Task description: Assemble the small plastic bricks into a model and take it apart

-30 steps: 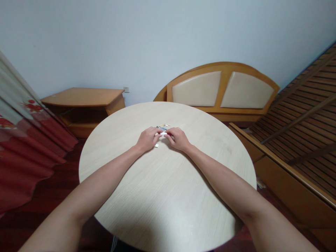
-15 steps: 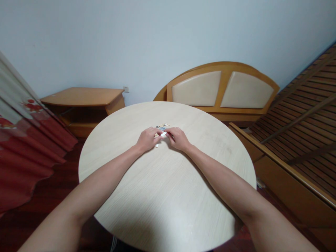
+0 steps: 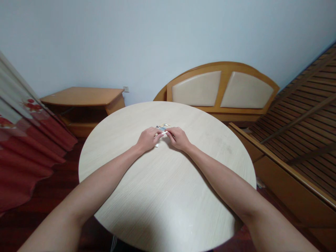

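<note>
- Item under the hands: a small, flat, multicoloured printed piece of paper or card (image 3: pixel 162 126), showing blue and yellow patches, lies on the tabletop directly ahead of the fingertips. Its exact form is too small to determine.
- White strip: a narrow white strip (image 3: pixel 162 133) sits between the two hands, at the near edge of the printed piece. A small white corner (image 3: pixel 156 145) projects below the left hand; whether it belongs to the same strip cannot be determined.
- Left hand (image 3: pixel 148 139): closed inward, resting on the tabletop, with its fingers curled toward the white strip. Whether it grips the strip cannot be determined.
- Right hand (image 3: pixel 179 138): likewise curved inward, its fingertips (image 3: pixel 168 133) at the white strip and almost meeting the left hand's. Any grip is equally indeterminate.
- Surface: a round, pale, wood-grain table (image 3: pixel 168 182) carries both forearms and the items.
- Beyond the table: an orange-brown wooden side table (image 3: pixel 81 97) stands against a pale blue wall (image 3: pixel 157 45), with a white wall socket (image 3: pixel 126 89) just above it.
- Right of the table: a wooden headboard with two cream padded panels (image 3: pixel 196 89) stands beside a slatted wooden bed base (image 3: pixel 296 115).
- Left of the table: a red-and-white floral curtain (image 3: pixel 26 154) hangs over a dark red floor (image 3: pixel 65 168).
</note>
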`<move>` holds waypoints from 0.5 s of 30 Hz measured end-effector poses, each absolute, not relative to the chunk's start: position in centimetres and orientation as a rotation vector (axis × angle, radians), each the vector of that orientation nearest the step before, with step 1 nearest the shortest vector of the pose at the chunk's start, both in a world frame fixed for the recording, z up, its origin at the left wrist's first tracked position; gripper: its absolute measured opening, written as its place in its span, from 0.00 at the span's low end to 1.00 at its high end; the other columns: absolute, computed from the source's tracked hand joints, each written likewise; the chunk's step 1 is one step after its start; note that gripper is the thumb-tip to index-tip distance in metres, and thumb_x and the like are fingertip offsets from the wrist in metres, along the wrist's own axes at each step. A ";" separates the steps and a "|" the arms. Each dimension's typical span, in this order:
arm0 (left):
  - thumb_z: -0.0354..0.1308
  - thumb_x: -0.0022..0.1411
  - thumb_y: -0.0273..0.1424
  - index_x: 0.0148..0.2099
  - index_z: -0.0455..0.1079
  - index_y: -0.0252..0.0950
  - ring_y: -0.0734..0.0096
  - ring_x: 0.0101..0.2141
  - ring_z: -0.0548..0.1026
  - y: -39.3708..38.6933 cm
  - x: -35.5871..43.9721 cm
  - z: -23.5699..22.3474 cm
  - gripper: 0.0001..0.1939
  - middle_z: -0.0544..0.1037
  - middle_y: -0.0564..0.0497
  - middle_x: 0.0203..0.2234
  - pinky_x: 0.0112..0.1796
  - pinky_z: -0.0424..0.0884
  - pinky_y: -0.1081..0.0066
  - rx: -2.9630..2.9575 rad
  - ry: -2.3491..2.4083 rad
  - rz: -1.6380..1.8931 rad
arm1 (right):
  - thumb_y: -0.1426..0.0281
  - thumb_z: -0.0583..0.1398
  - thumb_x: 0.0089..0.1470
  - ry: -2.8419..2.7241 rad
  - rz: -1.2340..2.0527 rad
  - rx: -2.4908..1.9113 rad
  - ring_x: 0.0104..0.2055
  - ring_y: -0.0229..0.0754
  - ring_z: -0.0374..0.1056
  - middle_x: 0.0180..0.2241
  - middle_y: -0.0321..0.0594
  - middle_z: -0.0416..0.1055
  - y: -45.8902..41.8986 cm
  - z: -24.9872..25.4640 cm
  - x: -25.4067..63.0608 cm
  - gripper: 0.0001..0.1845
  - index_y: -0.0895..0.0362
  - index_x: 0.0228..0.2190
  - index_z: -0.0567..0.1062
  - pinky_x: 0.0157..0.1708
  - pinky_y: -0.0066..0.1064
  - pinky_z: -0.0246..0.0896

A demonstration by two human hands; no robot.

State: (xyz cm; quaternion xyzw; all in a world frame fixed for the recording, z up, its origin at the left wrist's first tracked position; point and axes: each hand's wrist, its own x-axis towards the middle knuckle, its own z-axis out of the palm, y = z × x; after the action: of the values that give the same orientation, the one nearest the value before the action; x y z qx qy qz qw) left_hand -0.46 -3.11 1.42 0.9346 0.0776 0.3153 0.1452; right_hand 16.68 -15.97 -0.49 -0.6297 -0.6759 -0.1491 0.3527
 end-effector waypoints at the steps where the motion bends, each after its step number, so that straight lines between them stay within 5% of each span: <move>1: 0.56 0.71 0.35 0.43 0.78 0.37 0.64 0.38 0.76 -3.1 -0.5 1.4 0.11 0.82 0.47 0.37 0.43 0.71 0.64 2.693 0.228 0.913 | 0.62 0.52 0.70 -1.751 -0.391 -1.628 0.42 0.48 0.74 0.40 0.47 0.80 -16.0 -0.4 16.6 0.18 0.55 0.43 0.79 0.44 0.38 0.63; 15: 0.51 0.73 0.32 0.42 0.77 0.36 0.62 0.40 0.76 -3.1 -0.5 1.5 0.13 0.82 0.45 0.37 0.45 0.71 0.63 2.734 0.250 0.863 | 0.61 0.55 0.68 -1.772 -0.402 -1.631 0.38 0.47 0.72 0.35 0.46 0.79 -16.2 0.0 16.1 0.16 0.57 0.42 0.78 0.42 0.37 0.61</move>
State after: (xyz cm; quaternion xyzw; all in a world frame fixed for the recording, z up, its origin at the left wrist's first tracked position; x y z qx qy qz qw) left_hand -0.49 -3.09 1.50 0.9418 0.0860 0.2973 0.1312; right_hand 16.05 -16.23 -0.02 -0.6275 -0.6817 -0.1548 0.3429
